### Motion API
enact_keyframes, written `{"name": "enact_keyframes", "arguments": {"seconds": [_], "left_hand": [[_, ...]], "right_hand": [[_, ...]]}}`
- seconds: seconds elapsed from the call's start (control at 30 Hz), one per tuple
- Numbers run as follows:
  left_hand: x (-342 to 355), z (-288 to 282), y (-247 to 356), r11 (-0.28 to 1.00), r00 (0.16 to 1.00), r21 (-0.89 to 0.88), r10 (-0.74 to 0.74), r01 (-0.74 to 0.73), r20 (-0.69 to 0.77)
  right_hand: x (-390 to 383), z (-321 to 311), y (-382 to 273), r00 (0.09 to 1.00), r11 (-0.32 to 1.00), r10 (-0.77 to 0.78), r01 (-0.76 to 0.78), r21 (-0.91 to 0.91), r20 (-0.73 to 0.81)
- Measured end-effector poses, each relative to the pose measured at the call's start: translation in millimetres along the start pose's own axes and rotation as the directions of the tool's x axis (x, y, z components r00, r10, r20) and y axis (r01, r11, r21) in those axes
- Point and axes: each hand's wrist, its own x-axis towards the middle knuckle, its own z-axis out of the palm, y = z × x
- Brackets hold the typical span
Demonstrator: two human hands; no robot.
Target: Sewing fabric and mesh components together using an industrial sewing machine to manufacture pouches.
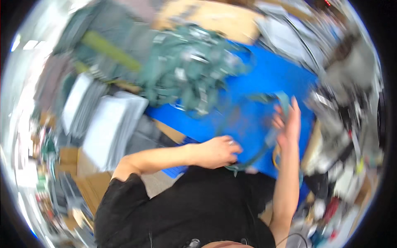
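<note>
Strap of green webbing (pixel 259 156) ran in a slack curve over the blue tabletop (pixel 275 62), between the person's two hands. The left hand (pixel 221 152), a ring on one finger, was curled at the near edge beside its lower end, though whether it gripped the webbing could not be told. The right hand (pixel 288 124) was raised with fingers pointing up, webbing lying against them; blur hid how firmly, if at all, they held it. With so much slack, the likeliest trouble was a twist or a slip off those fingers, should the grip have been light. Near the table's edge, the lower end could have caught on the black shirt (pixel 198 206). Beyond lay a tangled heap of green straps (pixel 186 68) with metal-looking pieces, where a loose end, flung forward, might have snagged.
</note>
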Motion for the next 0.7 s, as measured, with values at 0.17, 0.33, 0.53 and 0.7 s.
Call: {"name": "enact_keyframes", "arguments": {"seconds": [0.17,0.33,0.53,0.7], "left_hand": [[-71.4,-245.3,-86.5,0.340,0.592,0.487,-0.407,0.805,-0.695],[-231.3,-429.9,-88.5,-0.266,0.326,0.328,-0.052,0.907,-0.944],[-208.4,-428.9,-64.2,-0.079,0.330,0.336,-0.082,0.938,-0.940],[-165.7,-412.9,-90.4,-0.153,0.633,0.615,0.142,0.774,-0.761]], "right_hand": [[-51.0,11.5,-11.1,0.870,0.859,-0.357,0.449,-0.248,0.340],[-81.9,24.3,-3.6,0.795,0.621,-0.503,0.606,-0.497,0.341],[-62.7,3.8,27.0,0.795,0.585,-0.498,0.602,-0.543,0.345],[-68.5,18.2,40.9,0.794,0.614,-0.397,0.603,-0.510,0.461]]}}
